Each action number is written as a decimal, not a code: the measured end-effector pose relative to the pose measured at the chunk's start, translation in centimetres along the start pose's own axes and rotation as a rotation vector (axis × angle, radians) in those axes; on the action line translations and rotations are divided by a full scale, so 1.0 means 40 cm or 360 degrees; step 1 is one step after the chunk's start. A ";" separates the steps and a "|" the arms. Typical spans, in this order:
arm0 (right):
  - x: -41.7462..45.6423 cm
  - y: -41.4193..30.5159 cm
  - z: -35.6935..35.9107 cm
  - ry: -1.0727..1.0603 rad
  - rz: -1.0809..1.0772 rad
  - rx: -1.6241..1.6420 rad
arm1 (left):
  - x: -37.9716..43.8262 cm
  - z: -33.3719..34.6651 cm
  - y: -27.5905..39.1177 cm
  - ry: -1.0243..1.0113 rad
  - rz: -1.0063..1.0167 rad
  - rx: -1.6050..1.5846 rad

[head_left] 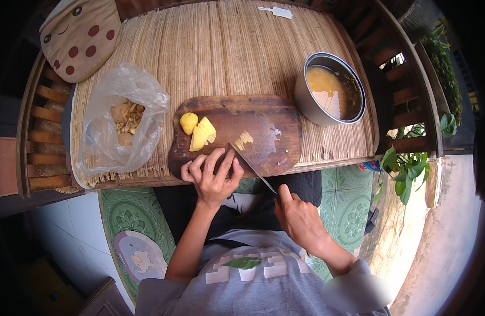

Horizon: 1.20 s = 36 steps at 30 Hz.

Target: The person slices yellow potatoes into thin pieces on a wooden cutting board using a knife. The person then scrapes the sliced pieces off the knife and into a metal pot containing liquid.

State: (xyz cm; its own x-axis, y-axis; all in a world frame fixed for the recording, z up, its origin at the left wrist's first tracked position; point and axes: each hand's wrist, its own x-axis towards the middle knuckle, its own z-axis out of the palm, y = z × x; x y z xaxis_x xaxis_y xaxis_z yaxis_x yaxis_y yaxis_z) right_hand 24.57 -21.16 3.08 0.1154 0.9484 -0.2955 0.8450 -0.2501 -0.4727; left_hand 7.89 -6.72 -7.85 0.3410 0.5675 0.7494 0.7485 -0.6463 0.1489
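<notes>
My right hand (301, 217) grips the handle of a kitchen knife (252, 168), whose blade slants up and left across the front of a dark wooden cutting board (242, 110). The tip end rests by the fingers of my left hand (214, 173), which bear down on the board's front left part. Whatever lies under those fingers is hidden. Just right of the blade are thin pale yellow strips (243, 140). Farther left on the board sit a peeled yellow piece (188, 123), apparently potato, and several cut yellow wedges (202, 134).
Left of the board, a clear plastic bag (147, 85) holds brownish pieces and peelings. A metal pot (311, 100) of cloudy yellowish liquid stands right. Farther back on the woven mat (211, 43) lies a small white board-shaped object (280, 12). Wooden railings (404, 118) flank the mat.
</notes>
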 end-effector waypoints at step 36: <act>0.005 -0.004 0.016 -0.0045 0.0034 0.0102 | -0.001 -0.002 -0.001 -0.0002 0.0001 -0.0058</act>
State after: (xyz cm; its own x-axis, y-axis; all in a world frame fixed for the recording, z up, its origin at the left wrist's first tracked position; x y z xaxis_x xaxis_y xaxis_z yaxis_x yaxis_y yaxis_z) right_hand 24.12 -21.03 2.58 0.1174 0.9370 -0.3289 0.8073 -0.2830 -0.5180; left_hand 7.83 -6.76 -7.82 0.3422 0.5680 0.7485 0.7272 -0.6646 0.1718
